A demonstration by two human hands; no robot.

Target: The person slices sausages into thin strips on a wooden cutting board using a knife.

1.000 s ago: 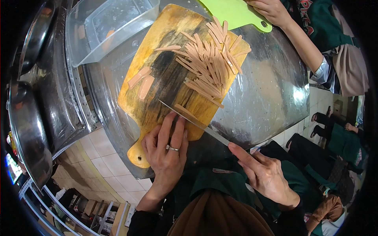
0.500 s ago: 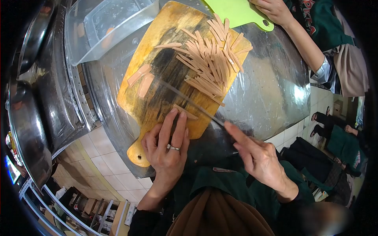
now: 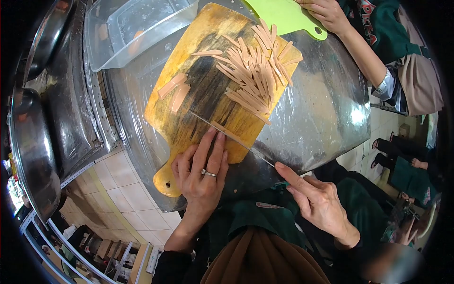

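Note:
My right hand (image 3: pixel 321 201) is closed round the handle of a kitchen knife (image 3: pixel 257 155), its index finger stretched along the top toward the blade. The thin blade lies slanted across the wooden cutting board (image 3: pixel 163 135), right beside the fingertips of my left hand (image 3: pixel 201 177). Those fingertips press a slice of sausage (image 3: pixel 228 131) against the board; part of it is hidden by the fingers and blade. Further up the board lies a pile of sausage strips (image 3: pixel 253 71). Two flat sausage pieces (image 3: pixel 179 98) rest at the board's left side.
A clear plastic container (image 3: pixel 142 35) with a few sausage pieces stands at the upper left. At the top, a co-worker's hand (image 3: pixel 326 14) touches a green cutting board (image 3: pixel 279 16). The plastic-covered table (image 3: pixel 321 99) extends right. Metal pans (image 3: pixel 35 142) stand at far left.
The knife blade has come down and closer to my left fingertips, against the sausage slice. My right hand has shifted slightly down and right. My left hand stays on the slice.

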